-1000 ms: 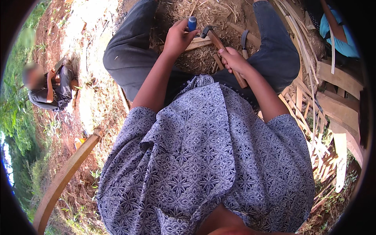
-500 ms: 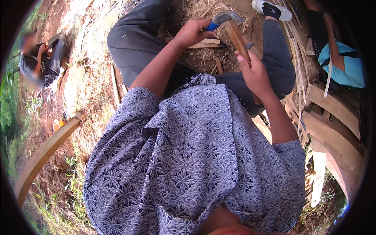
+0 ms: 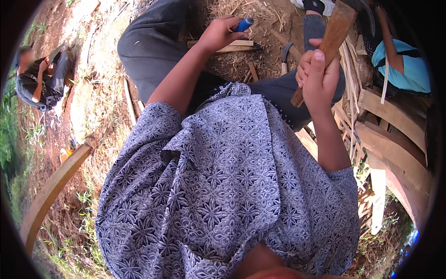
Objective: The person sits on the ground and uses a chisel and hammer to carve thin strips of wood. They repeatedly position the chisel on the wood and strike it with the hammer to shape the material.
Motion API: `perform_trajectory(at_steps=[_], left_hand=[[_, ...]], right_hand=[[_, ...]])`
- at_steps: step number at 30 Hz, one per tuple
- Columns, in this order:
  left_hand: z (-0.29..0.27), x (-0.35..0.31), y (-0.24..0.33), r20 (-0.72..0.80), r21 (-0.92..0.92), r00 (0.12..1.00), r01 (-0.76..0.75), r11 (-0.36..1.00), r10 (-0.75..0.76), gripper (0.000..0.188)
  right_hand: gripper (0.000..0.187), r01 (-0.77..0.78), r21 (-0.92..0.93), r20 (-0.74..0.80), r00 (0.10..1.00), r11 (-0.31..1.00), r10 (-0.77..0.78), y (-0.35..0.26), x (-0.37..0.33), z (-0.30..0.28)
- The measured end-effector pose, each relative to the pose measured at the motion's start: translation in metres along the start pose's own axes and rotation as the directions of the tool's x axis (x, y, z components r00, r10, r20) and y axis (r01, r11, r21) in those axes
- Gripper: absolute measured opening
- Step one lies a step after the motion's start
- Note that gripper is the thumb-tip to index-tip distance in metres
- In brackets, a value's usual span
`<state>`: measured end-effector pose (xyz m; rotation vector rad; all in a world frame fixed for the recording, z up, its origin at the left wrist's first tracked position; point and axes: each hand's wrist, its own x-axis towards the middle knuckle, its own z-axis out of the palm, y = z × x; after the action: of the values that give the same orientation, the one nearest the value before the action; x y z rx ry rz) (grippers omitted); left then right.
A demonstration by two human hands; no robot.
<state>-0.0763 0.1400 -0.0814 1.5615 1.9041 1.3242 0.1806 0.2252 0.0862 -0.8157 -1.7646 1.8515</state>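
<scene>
My left hand [image 3: 221, 32], at the top centre, is closed round a blue tool handle [image 3: 244, 24]. Its rounded end sticks out to the right of the fist; the tool's other end is hidden. To the right, my right hand [image 3: 320, 74] grips the wooden handle [image 3: 335, 35] of a hammer. The hammer is tilted, its curved dark metal head [image 3: 368, 14] up at the top right and partly in shadow. Pale wooden pieces [image 3: 237, 46] lie on the ground just below my left hand.
A tool with a curved blade and pale handle [image 3: 284, 67] lies between my legs. Wood strips [image 3: 349, 69] and curved timbers [image 3: 390, 149] are at the right, near a person in light blue [image 3: 404, 65]. Another person [image 3: 44, 76] sits far left, beyond a curved beam [image 3: 55, 186].
The hammer has swung up and right, away from the blue handle, and its head has left the handle's end. My left hand keeps hold of the blue handle in about the same place.
</scene>
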Motion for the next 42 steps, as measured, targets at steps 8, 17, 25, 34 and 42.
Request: perform_trajectory(at_steps=[8, 17, 25, 34, 42], left_hand=[[0.002, -0.006, -0.010, -0.018, 0.030, 0.999, -0.039, 0.999, 0.039, 0.030], [-0.002, -0.006, -0.006, 0.052, -0.101, 0.994, 0.097, 0.990, -0.092, 0.030], [-0.020, 0.004, -0.046, -0.148, 0.082, 0.937, 0.329, 0.941, -0.315, 0.034], [-0.042, -0.014, -0.074, -0.304, 0.032, 0.859, 0.442, 0.897, -0.412, 0.035], [-0.053, -0.024, -0.031, -0.237, 0.025, 0.871, 0.449, 0.893, -0.431, 0.031]], right_hand=[[0.030, -0.090, -0.312, 0.063, 0.991, 0.946, 0.115, 0.017, 0.015, 0.005], [0.037, -0.384, -0.625, 0.136, 0.803, 0.680, 0.580, 0.133, 0.052, -0.006], [0.039, -0.355, -0.720, 0.135, 0.771, 0.597, 0.622, 0.157, 0.058, 0.007], [0.036, -0.592, -0.347, 0.237, 0.695, 0.727, 0.679, 0.146, 0.048, -0.012], [0.037, -0.530, -0.474, 0.243, 0.689, 0.704, 0.682, 0.154, 0.048, -0.002]])
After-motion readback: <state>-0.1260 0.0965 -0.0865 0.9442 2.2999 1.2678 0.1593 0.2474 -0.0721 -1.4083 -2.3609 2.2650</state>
